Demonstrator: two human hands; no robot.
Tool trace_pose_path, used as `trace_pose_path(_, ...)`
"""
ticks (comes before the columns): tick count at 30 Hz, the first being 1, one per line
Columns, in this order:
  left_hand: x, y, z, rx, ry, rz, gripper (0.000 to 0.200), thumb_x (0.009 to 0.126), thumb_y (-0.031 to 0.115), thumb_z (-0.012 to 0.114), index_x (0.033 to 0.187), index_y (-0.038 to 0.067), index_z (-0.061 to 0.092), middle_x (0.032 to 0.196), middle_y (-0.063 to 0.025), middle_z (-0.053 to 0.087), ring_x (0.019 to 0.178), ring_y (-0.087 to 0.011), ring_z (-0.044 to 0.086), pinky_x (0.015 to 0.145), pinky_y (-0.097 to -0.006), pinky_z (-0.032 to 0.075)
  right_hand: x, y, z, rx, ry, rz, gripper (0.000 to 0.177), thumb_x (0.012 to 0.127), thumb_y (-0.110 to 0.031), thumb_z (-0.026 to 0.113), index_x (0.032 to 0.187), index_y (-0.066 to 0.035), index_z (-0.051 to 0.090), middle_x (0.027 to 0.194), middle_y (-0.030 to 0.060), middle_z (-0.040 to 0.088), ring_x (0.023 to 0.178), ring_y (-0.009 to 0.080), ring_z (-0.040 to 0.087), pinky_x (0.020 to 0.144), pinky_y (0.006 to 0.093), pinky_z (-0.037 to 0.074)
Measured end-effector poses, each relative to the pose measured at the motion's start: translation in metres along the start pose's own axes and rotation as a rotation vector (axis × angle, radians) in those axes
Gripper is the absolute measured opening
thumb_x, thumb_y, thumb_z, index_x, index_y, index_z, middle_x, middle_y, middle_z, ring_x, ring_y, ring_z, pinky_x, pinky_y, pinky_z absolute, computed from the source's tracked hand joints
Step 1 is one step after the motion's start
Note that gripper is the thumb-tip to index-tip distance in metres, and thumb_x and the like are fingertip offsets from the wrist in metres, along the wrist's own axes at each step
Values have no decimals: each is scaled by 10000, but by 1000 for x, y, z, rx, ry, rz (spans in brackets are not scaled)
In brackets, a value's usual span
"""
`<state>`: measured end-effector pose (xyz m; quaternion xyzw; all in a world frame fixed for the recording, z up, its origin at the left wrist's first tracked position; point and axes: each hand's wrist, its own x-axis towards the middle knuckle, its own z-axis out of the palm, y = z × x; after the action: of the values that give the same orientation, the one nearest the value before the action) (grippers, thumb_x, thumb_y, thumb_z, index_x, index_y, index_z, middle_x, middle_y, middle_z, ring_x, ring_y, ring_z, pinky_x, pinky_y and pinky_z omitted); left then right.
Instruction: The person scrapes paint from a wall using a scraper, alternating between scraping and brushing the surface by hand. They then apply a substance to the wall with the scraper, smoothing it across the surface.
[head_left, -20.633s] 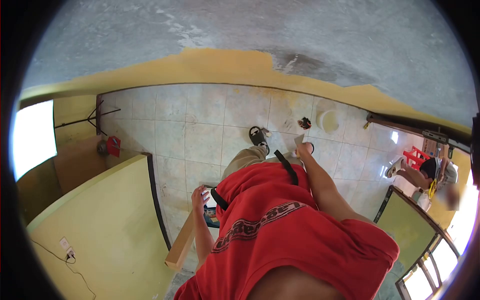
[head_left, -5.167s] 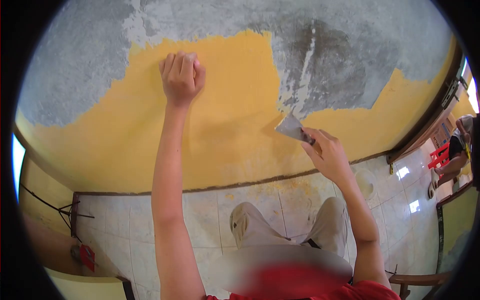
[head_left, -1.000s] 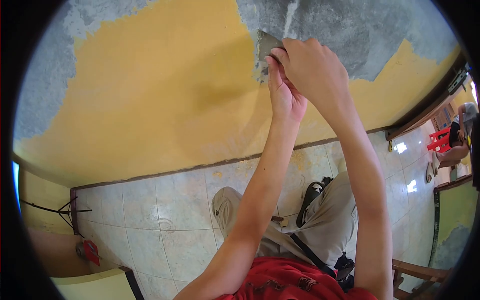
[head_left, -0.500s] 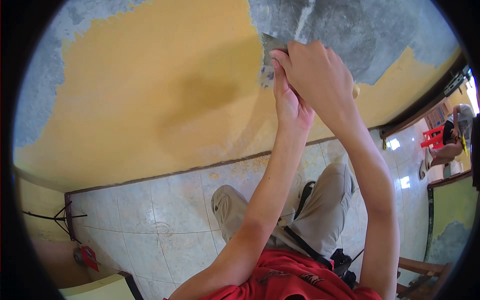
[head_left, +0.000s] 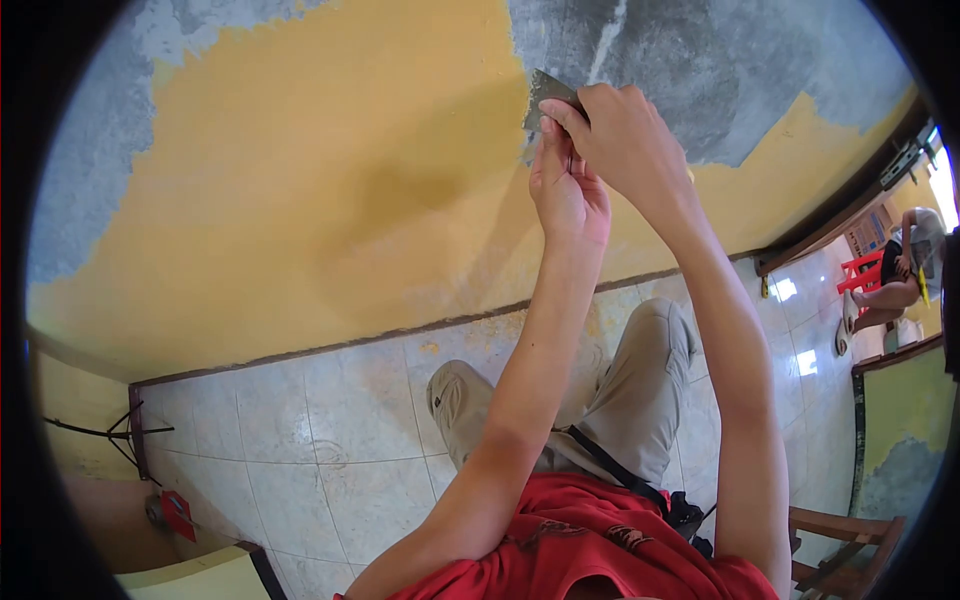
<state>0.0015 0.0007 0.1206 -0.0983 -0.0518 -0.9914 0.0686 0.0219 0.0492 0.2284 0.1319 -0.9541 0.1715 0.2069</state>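
A metal scraper (head_left: 552, 93) has its blade against the wall, at the border between yellow paint (head_left: 300, 180) and a patch of bare grey plaster (head_left: 720, 75). My right hand (head_left: 635, 140) is closed over the scraper from above, thumb along the blade; most of the handle is hidden behind it. From below, my left hand (head_left: 568, 200) steadies the same tool, its fingertips pressed at the blade's lower part. The paint edge beside the blade is ragged.
Paint flakes lie on the tiled floor (head_left: 380, 400) by the wall base. A black stand (head_left: 128, 434) is at the left, with a red object (head_left: 178, 515) below it. At the right, a seated person (head_left: 905, 270) is beyond the doorway, and a wooden chair (head_left: 850, 535) is nearby.
Both hands and the scraper have shifted slightly along the paint border, and the left hand has turned a little. The view has moved slightly, and my right knee appears higher.
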Motion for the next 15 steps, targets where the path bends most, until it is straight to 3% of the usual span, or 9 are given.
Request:
trace_pose_path(4,2,-10,4,-16,-25,56,290,1013,320,511,1141,74,595,1048,-7,649,983,-88,626,827,-242,550,-2,2,2,-93,43,-42,439,930,-414,571,785,-12,674,710,193,661,670,377,681,540,433,538)
trace_pose_path(7,3,-12,12,-206,-96,-21,327,1019,342,489,1196,78,565,1108,-19,634,1024,-108,621,865,-272,553,-1,-15,-4,-273,119,-151,442,933,-413,574,746,-25,669,655,160,648,628,336,682,504,397,532)
trace_pose_path(9,-1,-15,17,-198,-120,11,346,1026,351,466,1238,87,537,1155,-33,619,1056,-121,615,902,-290,548,1,-20,-11,-350,-13,-147,471,948,-465,530,826,-36,681,729,173,666,707,379,679,581,448,539)
trace_pose_path(13,3,-10,12,-183,-151,-5,357,1029,346,457,1242,69,529,1146,-36,623,1057,-118,615,915,-288,546,0,-21,-14,-323,-39,-129,484,960,-469,507,822,-40,683,753,173,672,725,375,682,599,445,542)
trace_pose_path(15,3,-5,10,-108,-53,9,339,1031,313,465,1225,46,541,1116,-36,634,1027,-109,623,883,-271,551,-3,-20,-8,-275,94,-161,459,937,-391,579,687,-13,648,619,137,633,611,312,682,507,376,534)
